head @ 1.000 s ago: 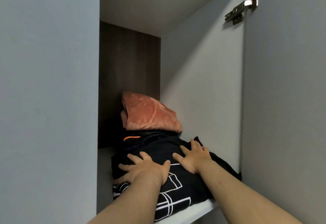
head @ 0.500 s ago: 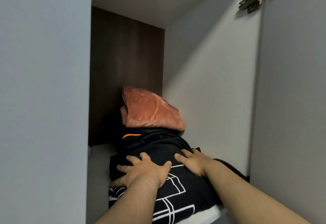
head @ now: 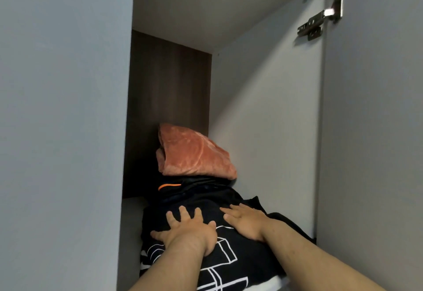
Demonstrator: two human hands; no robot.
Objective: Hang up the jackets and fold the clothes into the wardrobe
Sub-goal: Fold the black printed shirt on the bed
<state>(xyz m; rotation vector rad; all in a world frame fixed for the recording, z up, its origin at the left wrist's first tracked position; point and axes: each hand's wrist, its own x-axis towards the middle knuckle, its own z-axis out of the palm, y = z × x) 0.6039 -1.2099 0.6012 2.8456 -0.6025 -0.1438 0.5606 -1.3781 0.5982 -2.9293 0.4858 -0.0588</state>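
Edging deeper, my left hand and, at its 3 o'clock, my right hand press flat-fingered, gripping nothing, nearly seating the black top against the orange bundle at 12 o'clock.

The black garment is soft matt cloth, printed with smooth white lines. The black piece with an orange stripe has a faint sheen, like slick synthetic fabric. The orange cloth is plush and velvety, catching light in patches. The wardrobe back panel shows dark wood grain, matt. The side wall, shelf and door are smooth, matt, pale board. The hinge is bright polished metal
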